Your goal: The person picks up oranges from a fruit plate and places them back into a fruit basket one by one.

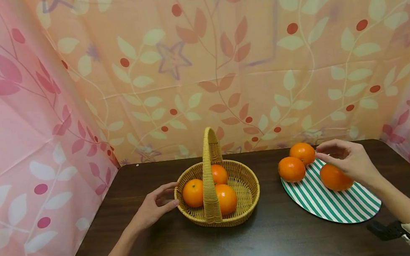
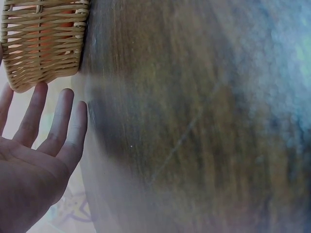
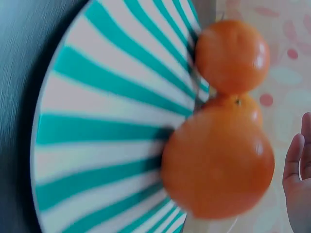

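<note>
A yellow wicker basket with a tall handle holds three oranges. At its left side is my left hand, fingertips at the rim; in the left wrist view the fingers are straight beside the basket wall. On the right lies a green-and-white striped oval mat bearing three oranges. Over the nearest orange hovers my right hand, fingers loosely bent. The right wrist view shows a gap between this hand and the large orange.
Basket and mat stand on a dark wooden table. The other two oranges sit at the mat's back left edge. Patterned curtains hang behind the table and at both sides.
</note>
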Available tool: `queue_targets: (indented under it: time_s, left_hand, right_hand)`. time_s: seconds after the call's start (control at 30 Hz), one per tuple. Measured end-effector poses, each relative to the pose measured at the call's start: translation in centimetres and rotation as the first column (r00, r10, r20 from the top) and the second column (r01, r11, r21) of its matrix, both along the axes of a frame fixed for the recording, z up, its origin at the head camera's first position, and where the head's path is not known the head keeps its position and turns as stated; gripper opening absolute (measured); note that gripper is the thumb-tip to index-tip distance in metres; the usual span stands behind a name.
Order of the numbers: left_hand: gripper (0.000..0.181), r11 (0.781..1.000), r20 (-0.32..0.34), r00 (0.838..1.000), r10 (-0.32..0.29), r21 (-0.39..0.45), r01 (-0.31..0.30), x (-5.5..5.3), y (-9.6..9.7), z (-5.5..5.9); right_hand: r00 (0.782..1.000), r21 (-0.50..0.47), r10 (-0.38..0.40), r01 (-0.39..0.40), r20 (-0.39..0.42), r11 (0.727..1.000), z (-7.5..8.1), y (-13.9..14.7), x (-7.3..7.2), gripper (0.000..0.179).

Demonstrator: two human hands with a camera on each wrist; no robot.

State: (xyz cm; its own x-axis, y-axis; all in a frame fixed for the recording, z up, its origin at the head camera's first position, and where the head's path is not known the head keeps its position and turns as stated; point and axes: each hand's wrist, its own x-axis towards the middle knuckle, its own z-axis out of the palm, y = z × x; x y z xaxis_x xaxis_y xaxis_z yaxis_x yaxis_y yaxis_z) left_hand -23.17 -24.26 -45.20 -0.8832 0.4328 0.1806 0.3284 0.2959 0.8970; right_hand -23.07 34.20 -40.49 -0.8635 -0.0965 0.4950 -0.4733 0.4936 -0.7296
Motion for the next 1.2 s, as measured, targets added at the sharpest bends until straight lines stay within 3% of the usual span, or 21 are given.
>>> queue_targets:
  time_s: [0.27,0.57,0.67,0.9,1.07,1.2]
  left_hand:
    - [0.053,1.0,0.009,1.0,0.0,0.008,0.0,0.0,0.1,0.0]
    - [0.054,1.0,0.024,1.0,-0.002,0.027,0.001,-0.1,0.1,-0.2]
    - [0.054,1.0,0.029,1.0,-0.004,0.031,0.003,-0.1,0.0,-0.2]
    - [0.054,1.0,0.024,1.0,0.005,0.012,-0.005,0.0,0.0,0.0]
    - [0.054,1.0,0.03,1.0,0.007,0.007,-0.007,0.0,0.1,0.0]
    - [0.055,1.0,0.03,1.0,0.002,0.01,-0.003,0.0,0.0,0.0]
  right_hand:
    - [0.995,0.034,-0.092,0.091,0.039,0.995,-0.7,3.3,-0.3,0.024]
    - [0.989,0.049,-0.108,0.104,0.103,0.993,-1.7,5.4,0.6,0.028]
    - [0.988,0.054,-0.074,0.067,0.133,0.996,-2.1,5.9,0.8,0.033]
    - [0.975,0.08,0.125,-0.142,0.182,0.987,-3.0,7.1,1.2,0.055]
    - [0.963,0.149,0.19,-0.22,0.192,0.964,-3.8,7.7,1.1,0.067]
    - [0.955,0.149,0.227,-0.257,0.192,0.955,-4.4,7.9,1.1,0.07]
